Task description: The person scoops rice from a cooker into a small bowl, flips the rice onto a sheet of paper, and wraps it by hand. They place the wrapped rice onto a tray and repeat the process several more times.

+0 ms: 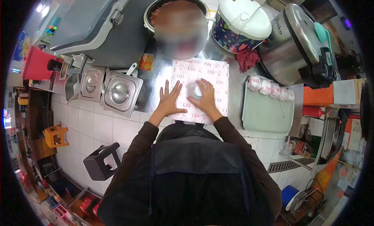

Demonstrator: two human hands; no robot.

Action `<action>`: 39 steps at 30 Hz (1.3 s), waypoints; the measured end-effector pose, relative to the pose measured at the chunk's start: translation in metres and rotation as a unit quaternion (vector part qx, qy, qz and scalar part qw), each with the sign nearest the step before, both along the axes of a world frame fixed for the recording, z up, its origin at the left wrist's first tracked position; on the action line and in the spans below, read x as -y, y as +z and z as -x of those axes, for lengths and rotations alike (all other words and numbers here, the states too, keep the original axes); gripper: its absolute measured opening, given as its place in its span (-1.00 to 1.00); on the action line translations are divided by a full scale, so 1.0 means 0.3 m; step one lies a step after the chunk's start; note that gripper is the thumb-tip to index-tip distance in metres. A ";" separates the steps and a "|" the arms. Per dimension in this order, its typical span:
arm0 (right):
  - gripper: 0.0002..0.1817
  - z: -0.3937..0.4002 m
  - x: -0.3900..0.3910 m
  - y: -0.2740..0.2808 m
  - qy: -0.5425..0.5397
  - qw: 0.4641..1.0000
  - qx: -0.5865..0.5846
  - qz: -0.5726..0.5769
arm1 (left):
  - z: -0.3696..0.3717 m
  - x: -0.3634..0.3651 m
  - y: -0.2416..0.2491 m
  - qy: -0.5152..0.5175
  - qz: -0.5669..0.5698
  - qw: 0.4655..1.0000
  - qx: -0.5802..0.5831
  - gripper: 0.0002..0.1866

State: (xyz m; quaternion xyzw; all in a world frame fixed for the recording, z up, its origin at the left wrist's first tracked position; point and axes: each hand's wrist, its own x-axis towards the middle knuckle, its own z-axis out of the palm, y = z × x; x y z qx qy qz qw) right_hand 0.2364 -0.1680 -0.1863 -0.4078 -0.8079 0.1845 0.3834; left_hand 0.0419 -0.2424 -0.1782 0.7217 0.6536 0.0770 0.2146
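Observation:
Printed wrapping paper point(187, 109), white with red lettering, lies flat on the metal counter point(237, 101) in front of me. My left hand point(170, 101) is spread over the paper's left side, fingers apart and holding nothing. Near the middle of the sheet, my right hand point(204, 97) curls around a small, round, whitish thing point(196, 91) whose exact nature I cannot make out. On the right a pale green tray point(268, 113) carries a row of several round bundles point(266, 87) in the same printed paper.
Behind the paper stands an open pot point(149, 25), partly blurred. A patterned container with a white lid point(249, 17), a red cloth point(247, 61) and a large steel cooker point(288, 46) stand right of it. Lidded steel pans point(121, 91) are at the left.

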 end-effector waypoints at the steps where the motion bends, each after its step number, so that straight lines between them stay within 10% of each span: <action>1: -0.23 0.012 0.033 -0.015 0.006 1.000 0.028 -0.006 | -0.004 0.000 0.003 0.002 -0.006 1.000 0.002 0.31; 15: -0.26 -0.003 -0.016 -0.034 0.049 0.994 -0.054 0.084 | -0.016 0.037 -0.022 0.011 -0.076 0.997 0.033 0.25; 21: -0.24 -0.113 -0.121 0.017 0.043 0.953 -0.190 0.231 | 0.001 0.127 -0.040 -0.247 -0.125 0.955 0.107 -0.29; 23: -0.29 -0.178 -0.135 -0.005 0.035 0.918 -0.279 0.281 | 0.003 0.108 0.006 -0.265 -0.107 0.951 0.114 -0.61; 26: -0.32 -0.316 -0.131 -0.026 0.053 0.669 -0.588 0.453 | 0.003 0.086 0.027 -0.264 -0.095 0.948 0.149 -0.85; 29: -0.34 -0.463 -0.073 0.058 0.039 0.608 -0.604 0.514 | 0.004 0.074 0.054 -0.209 -0.003 0.974 0.090 -0.87; 32: -0.33 -0.599 -0.079 0.101 0.018 0.803 -0.329 0.497 | 0.001 0.044 0.106 -0.190 0.013 0.977 0.096 -0.86; 36: -0.38 -0.678 -0.175 0.142 -0.054 0.820 -0.050 0.567 | 0.008 -0.006 0.162 -0.118 0.063 0.975 0.176 -0.83; 39: -0.41 -0.683 -0.227 0.014 -0.075 0.926 0.195 0.314 | 0.011 -0.036 0.183 -0.090 0.019 0.973 0.214 -0.85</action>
